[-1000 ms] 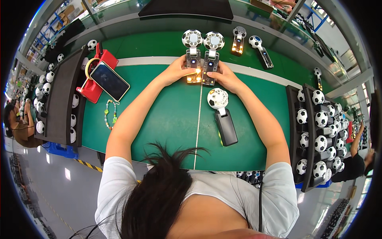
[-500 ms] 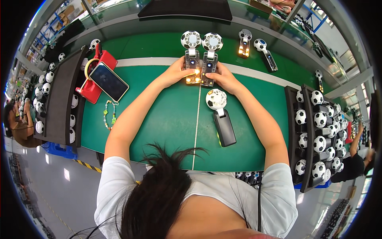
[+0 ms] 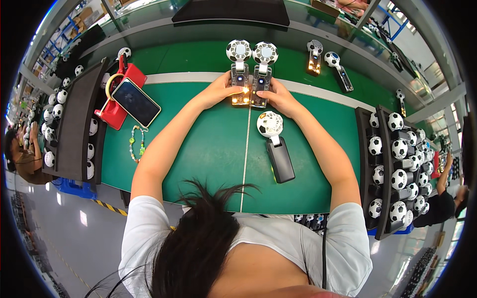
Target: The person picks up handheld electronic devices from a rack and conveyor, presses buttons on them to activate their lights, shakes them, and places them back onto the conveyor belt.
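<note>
Two hand-held gadgets with round soccer-ball heads and clear dark bodies stand side by side at the table's far edge. My left hand (image 3: 217, 93) is closed round the left soccer-ball gadget (image 3: 240, 73), its thumb on the lower front, where orange lights glow. Closed on the right soccer-ball gadget (image 3: 261, 75), my right hand (image 3: 281, 100) presses its thumb near that body's lower end; a small light shows there. Each body has a small bluish-white lit spot. Nearer me, a black-bodied soccer-ball gadget (image 3: 281, 161) lies on the green table (image 3: 208, 149).
Beyond the table runs a green belt (image 3: 179, 57) carrying several similar gadgets, one lit orange (image 3: 313, 62). Black racks of soccer-ball gadgets flank me, left (image 3: 79, 119) and right (image 3: 381, 174). A phone (image 3: 136, 102) leans on a red stand (image 3: 113, 115) beside a beaded strap (image 3: 133, 144). Co-workers sit at both sides.
The gadgets on the far belt have shifted to the right. My hands and the two gadgets in them have stayed almost still.
</note>
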Action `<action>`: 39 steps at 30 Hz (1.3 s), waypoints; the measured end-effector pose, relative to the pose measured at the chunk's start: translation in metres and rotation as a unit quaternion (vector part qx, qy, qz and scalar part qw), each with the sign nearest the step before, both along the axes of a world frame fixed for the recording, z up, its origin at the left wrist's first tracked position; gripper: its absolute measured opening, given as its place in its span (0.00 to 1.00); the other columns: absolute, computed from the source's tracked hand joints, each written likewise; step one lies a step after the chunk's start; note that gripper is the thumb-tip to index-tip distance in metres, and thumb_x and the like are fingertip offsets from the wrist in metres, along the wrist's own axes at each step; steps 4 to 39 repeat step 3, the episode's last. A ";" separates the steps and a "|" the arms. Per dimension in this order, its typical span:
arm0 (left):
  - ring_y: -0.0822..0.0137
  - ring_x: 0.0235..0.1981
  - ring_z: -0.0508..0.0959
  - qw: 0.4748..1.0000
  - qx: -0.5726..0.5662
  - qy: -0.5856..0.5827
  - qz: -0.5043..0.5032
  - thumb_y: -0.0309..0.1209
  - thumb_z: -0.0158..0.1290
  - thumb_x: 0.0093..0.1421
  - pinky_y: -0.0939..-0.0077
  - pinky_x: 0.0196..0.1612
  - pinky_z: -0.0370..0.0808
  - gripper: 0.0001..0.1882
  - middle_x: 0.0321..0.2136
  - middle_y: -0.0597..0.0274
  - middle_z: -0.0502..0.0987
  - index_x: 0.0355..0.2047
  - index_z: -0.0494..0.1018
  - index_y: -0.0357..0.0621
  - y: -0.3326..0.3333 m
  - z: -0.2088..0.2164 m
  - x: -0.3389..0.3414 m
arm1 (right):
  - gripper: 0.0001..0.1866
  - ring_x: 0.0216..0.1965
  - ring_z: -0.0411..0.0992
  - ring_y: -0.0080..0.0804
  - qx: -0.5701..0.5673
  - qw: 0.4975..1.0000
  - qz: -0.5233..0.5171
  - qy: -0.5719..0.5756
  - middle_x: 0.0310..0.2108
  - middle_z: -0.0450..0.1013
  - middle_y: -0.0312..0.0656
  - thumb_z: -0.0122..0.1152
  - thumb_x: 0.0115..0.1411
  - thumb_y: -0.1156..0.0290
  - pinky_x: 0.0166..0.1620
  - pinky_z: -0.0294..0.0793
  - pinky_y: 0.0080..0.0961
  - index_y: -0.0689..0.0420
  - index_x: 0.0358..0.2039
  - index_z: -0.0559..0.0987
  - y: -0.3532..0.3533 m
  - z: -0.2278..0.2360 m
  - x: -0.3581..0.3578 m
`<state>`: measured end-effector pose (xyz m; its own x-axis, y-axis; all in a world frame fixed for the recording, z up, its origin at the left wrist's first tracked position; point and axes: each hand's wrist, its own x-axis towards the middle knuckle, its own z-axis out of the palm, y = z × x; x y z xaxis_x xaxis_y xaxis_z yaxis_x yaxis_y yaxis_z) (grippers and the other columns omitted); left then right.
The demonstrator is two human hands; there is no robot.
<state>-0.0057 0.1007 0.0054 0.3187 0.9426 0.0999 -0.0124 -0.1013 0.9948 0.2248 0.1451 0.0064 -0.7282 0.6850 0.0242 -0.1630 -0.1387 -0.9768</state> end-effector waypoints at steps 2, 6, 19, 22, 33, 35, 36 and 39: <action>0.67 0.54 0.69 1.000 0.004 0.004 -0.005 0.31 0.55 0.57 0.69 0.59 0.65 0.33 0.52 0.55 0.69 0.60 0.55 0.35 0.001 -0.001 -0.001 | 0.31 0.51 0.69 0.32 0.012 1.000 -0.002 -0.006 0.51 0.68 0.47 0.60 0.57 0.74 0.53 0.71 0.31 0.63 0.58 0.58 0.001 -0.002 0.000; 0.66 0.54 0.69 1.000 0.007 0.010 -0.002 0.32 0.56 0.58 0.69 0.59 0.64 0.34 0.52 0.55 0.69 0.60 0.54 0.35 0.000 -0.001 -0.002 | 0.31 0.52 0.69 0.32 0.018 1.000 -0.002 -0.012 0.51 0.67 0.47 0.60 0.57 0.74 0.52 0.71 0.31 0.63 0.58 0.58 0.002 -0.003 -0.001; 0.66 0.54 0.69 1.000 0.007 0.010 -0.002 0.32 0.56 0.58 0.69 0.59 0.64 0.34 0.52 0.55 0.69 0.60 0.54 0.35 0.000 -0.001 -0.002 | 0.31 0.52 0.69 0.32 0.018 1.000 -0.002 -0.012 0.51 0.67 0.47 0.60 0.57 0.74 0.52 0.71 0.31 0.63 0.58 0.58 0.002 -0.003 -0.001; 0.66 0.54 0.69 1.000 0.007 0.010 -0.002 0.32 0.56 0.58 0.69 0.59 0.64 0.34 0.52 0.55 0.69 0.60 0.54 0.35 0.000 -0.001 -0.002 | 0.31 0.52 0.69 0.32 0.018 1.000 -0.002 -0.012 0.51 0.67 0.47 0.60 0.57 0.74 0.52 0.71 0.31 0.63 0.58 0.58 0.002 -0.003 -0.001; 0.66 0.54 0.69 1.000 0.007 0.010 -0.002 0.32 0.56 0.58 0.69 0.59 0.64 0.34 0.52 0.55 0.69 0.60 0.54 0.35 0.000 -0.001 -0.002 | 0.31 0.52 0.69 0.32 0.018 1.000 -0.002 -0.012 0.51 0.67 0.47 0.60 0.57 0.74 0.52 0.71 0.31 0.63 0.58 0.58 0.002 -0.003 -0.001; 0.66 0.54 0.69 1.000 0.007 0.010 -0.002 0.32 0.56 0.58 0.69 0.59 0.64 0.34 0.52 0.55 0.69 0.60 0.54 0.35 0.000 -0.001 -0.002 | 0.31 0.52 0.69 0.32 0.018 1.000 -0.002 -0.012 0.51 0.67 0.47 0.60 0.57 0.74 0.52 0.71 0.31 0.63 0.58 0.58 0.002 -0.003 -0.001; 0.66 0.54 0.69 1.000 0.007 0.010 -0.002 0.32 0.56 0.58 0.69 0.59 0.64 0.34 0.52 0.55 0.69 0.60 0.54 0.35 0.000 -0.001 -0.002 | 0.31 0.52 0.69 0.32 0.018 1.000 -0.002 -0.012 0.51 0.67 0.47 0.60 0.57 0.74 0.52 0.71 0.31 0.63 0.58 0.58 0.002 -0.003 -0.001; 0.66 0.54 0.69 1.000 0.007 0.010 -0.002 0.32 0.56 0.58 0.69 0.59 0.64 0.34 0.52 0.55 0.69 0.60 0.54 0.35 0.000 -0.001 -0.002 | 0.31 0.52 0.69 0.32 0.018 1.000 -0.002 -0.012 0.51 0.67 0.47 0.60 0.57 0.74 0.52 0.71 0.31 0.63 0.58 0.58 0.002 -0.003 -0.001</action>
